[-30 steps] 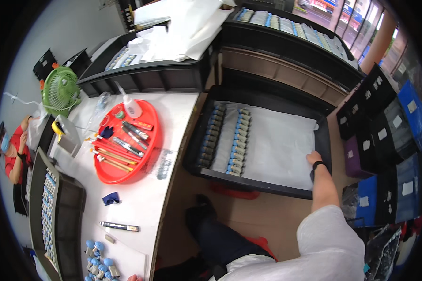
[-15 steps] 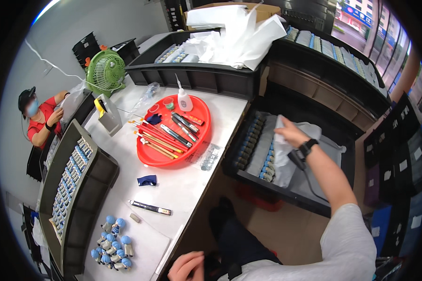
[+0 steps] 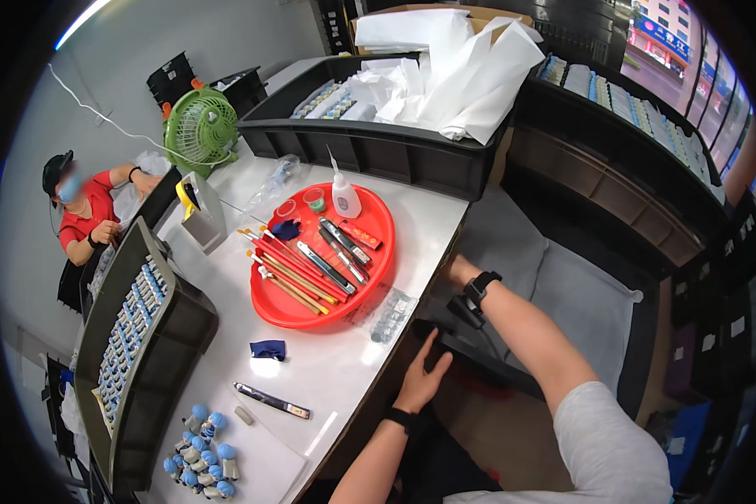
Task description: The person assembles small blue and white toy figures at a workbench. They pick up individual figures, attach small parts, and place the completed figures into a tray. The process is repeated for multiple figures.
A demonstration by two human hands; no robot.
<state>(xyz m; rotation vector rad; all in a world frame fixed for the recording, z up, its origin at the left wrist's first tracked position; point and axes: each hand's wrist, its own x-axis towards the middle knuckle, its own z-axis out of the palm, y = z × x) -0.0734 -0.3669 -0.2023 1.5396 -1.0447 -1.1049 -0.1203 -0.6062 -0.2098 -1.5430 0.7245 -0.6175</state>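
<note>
Beside the table's right edge stands a black bin (image 3: 638,370), its inside covered by grey sheets (image 3: 580,294). My right hand (image 3: 460,270), a black band on its wrist, reaches to the bin's left side; its fingertips are hidden. At the bin's near left corner is my left hand (image 3: 422,378), thumb and forefinger spread apart against the dark rim. Whether it grips the rim is unclear. Small figurines with blue heads (image 3: 202,454) stand clustered at the table's near left.
On the table (image 3: 252,428) lie a red tray (image 3: 265,312) of brushes and pens, a navy cloth (image 3: 268,349) and a pen (image 3: 271,401). A bin of figurines (image 3: 185,336) borders the left, a green fan (image 3: 200,126) the back. Someone in red (image 3: 97,210) works beyond.
My right hand has moved left from the bin's middle to its left side. My left hand has come forward to the bin's corner. Grey sheeting now covers the rows of figurines there.
</note>
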